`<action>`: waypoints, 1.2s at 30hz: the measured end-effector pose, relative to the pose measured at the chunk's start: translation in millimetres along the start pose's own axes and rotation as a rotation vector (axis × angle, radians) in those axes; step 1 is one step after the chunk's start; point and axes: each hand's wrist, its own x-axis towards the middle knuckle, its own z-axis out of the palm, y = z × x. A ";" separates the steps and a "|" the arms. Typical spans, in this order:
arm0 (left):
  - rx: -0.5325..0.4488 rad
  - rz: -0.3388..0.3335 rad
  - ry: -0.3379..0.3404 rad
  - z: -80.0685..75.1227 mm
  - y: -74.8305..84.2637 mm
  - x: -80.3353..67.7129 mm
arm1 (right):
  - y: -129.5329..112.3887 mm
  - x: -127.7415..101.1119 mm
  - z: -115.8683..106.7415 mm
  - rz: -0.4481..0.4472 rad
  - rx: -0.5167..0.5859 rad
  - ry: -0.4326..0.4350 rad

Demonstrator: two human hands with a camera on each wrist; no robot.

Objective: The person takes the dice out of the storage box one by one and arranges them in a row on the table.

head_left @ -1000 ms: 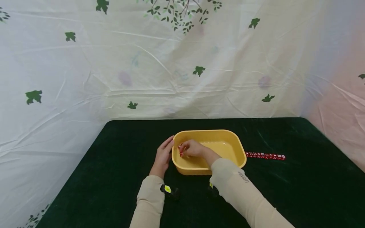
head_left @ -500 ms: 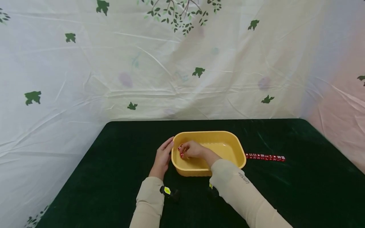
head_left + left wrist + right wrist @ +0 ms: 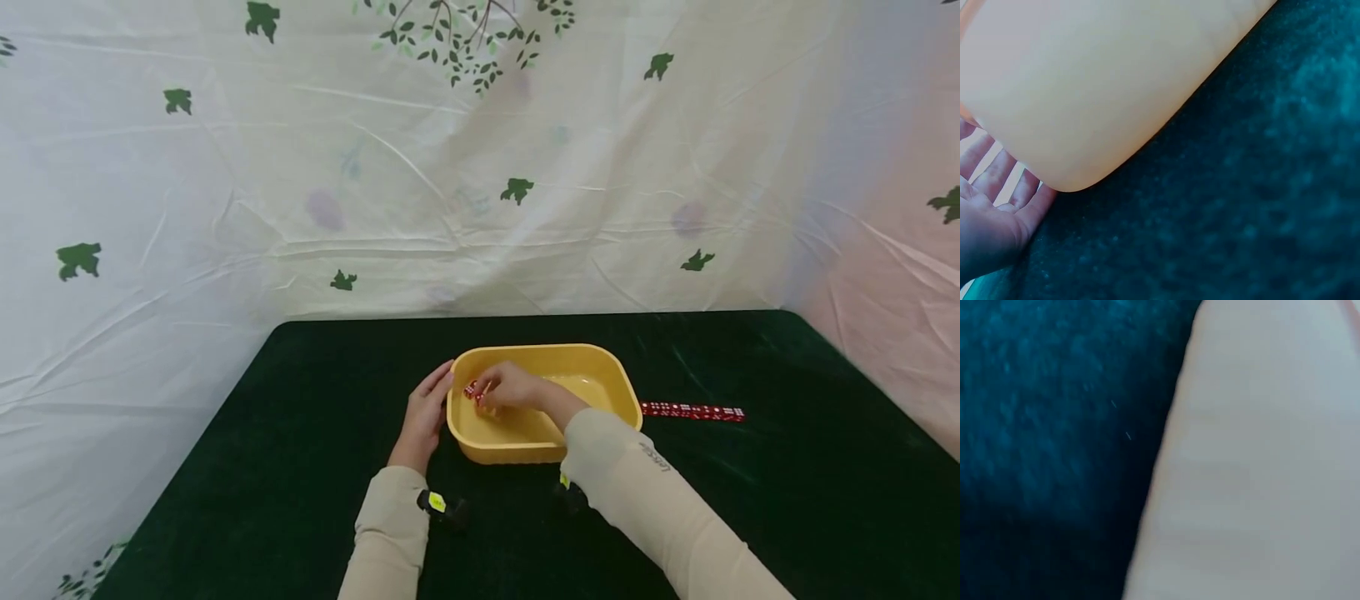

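A yellow plastic tub stands on the dark green table. My left hand lies flat against the tub's left outer wall, fingers straight. My right hand reaches inside the tub at its left end, fingers curled round red dice that show at the fingertips. The right wrist view shows only the tub's pale outer wall and tablecloth.
A row of several red dice lies on the cloth just right of the tub. A white sheet printed with green leaves hangs behind and beside the table.
My right hand has lifted a little and shifted slightly back inside the tub with the dice. My left hand stays against the tub's wall.
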 end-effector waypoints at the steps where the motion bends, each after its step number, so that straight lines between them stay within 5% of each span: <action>1: 0.002 0.002 0.001 -0.1 -0.3 -0.1 | -1.1 -1.5 -2.4 -0.001 -0.011 0.005; 21: 0.005 -0.006 0.009 2.0 -0.9 2.4 | -13.9 -41.2 -65.4 -0.081 -0.065 0.114; 36: -0.006 0.002 -0.001 -1.1 -0.5 1.6 | 17.1 -87.4 -115.6 -0.027 -0.033 0.247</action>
